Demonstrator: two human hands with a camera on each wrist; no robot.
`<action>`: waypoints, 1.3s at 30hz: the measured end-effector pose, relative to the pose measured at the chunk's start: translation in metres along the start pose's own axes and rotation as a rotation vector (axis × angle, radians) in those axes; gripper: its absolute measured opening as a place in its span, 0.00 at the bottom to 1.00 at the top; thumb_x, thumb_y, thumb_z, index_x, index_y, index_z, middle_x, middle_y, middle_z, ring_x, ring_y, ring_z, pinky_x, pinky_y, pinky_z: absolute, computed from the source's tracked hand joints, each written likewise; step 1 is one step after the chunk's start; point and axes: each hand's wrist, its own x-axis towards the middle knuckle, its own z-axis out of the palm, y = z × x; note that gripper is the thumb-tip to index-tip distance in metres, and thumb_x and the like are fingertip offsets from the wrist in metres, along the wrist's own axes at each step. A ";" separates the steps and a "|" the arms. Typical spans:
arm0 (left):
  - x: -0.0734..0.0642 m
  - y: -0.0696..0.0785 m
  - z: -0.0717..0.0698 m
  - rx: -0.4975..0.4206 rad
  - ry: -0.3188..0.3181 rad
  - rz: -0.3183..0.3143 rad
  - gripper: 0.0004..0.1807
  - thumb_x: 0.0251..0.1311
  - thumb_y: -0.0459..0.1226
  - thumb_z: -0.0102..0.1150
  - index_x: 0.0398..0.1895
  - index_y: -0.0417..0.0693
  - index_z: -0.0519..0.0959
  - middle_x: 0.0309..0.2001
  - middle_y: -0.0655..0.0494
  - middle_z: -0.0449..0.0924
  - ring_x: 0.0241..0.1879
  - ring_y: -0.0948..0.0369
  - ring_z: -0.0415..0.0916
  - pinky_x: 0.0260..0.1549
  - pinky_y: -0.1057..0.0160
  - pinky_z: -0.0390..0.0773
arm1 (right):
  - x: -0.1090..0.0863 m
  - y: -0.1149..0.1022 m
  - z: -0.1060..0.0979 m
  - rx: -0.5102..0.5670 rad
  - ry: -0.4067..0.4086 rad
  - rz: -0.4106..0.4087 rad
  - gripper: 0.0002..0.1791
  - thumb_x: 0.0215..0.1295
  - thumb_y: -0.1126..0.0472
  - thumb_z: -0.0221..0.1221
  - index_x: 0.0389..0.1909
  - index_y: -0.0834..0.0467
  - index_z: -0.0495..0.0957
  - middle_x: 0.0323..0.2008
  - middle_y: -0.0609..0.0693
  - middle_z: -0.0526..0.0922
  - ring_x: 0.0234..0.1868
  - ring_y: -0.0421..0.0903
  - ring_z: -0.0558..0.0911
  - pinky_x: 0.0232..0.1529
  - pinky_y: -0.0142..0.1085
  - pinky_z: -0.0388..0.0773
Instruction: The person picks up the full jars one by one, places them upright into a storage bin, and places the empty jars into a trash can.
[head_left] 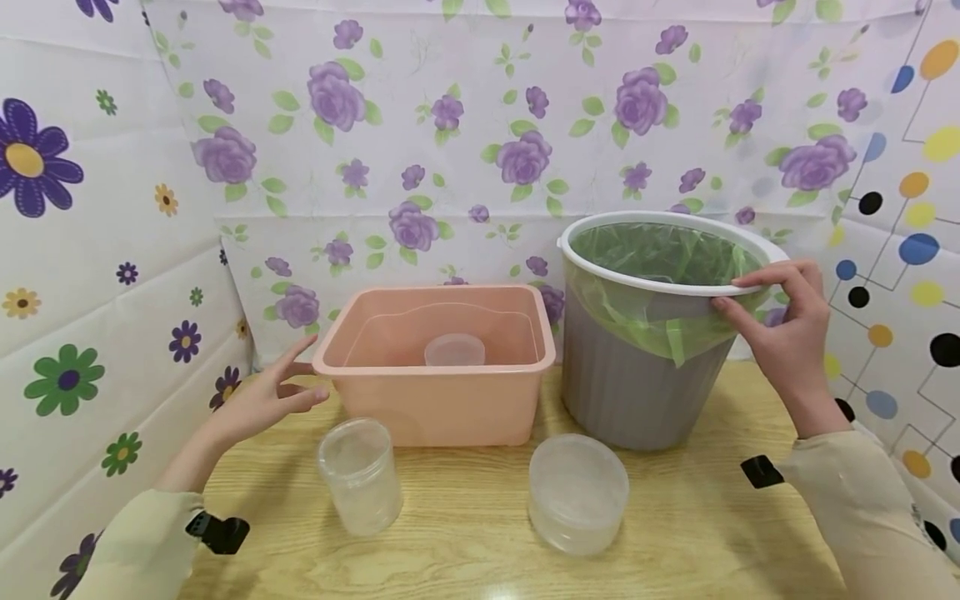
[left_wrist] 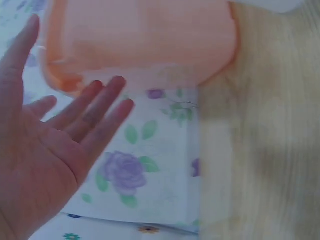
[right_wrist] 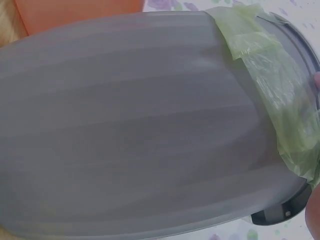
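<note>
My right hand (head_left: pixel 797 333) pinches the white rim ring of a grey trash can (head_left: pixel 633 383) between thumb and fingers. A green bag (head_left: pixel 645 321) lines the can and folds over its outside; the right wrist view shows the grey wall (right_wrist: pixel 140 125) up close. At the left end of a pink plastic tub (head_left: pixel 442 408), my left hand (head_left: pixel 262 400) has its fingers spread, with nothing in its palm in the left wrist view. Inside the tub is a clear round container (head_left: pixel 455 350), its lower part hidden by the front wall.
A clear jar (head_left: pixel 363 479) stands in front of the tub, tilted-looking in the head view. A clear, low round container (head_left: pixel 578 496) sits before the trash can on the wood-grain table (head_left: pixel 465 533). Flower-print sheets (head_left: pixel 450 167) rise behind and at the left.
</note>
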 end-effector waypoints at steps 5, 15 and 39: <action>-0.014 0.018 -0.005 0.111 0.070 -0.015 0.51 0.68 0.48 0.58 0.81 0.54 0.34 0.65 0.33 0.71 0.55 0.38 0.79 0.45 0.45 0.83 | 0.000 0.003 0.000 0.006 0.001 0.001 0.15 0.49 0.73 0.71 0.37 0.74 0.79 0.37 0.32 0.69 0.40 0.35 0.64 0.23 0.32 0.48; -0.034 0.053 0.013 0.295 0.292 0.122 0.33 0.64 0.46 0.64 0.67 0.40 0.67 0.58 0.38 0.76 0.50 0.40 0.81 0.42 0.47 0.85 | -0.001 0.002 0.000 0.027 0.002 0.012 0.15 0.49 0.73 0.70 0.38 0.74 0.78 0.36 0.34 0.68 0.39 0.35 0.63 0.21 0.33 0.47; -0.026 0.034 0.052 0.238 -0.208 0.284 0.47 0.45 0.53 0.76 0.69 0.49 0.68 0.67 0.47 0.72 0.64 0.43 0.70 0.58 0.37 0.73 | -0.001 -0.005 0.002 0.024 0.042 0.029 0.15 0.48 0.72 0.71 0.37 0.74 0.79 0.34 0.36 0.68 0.37 0.33 0.63 0.24 0.32 0.48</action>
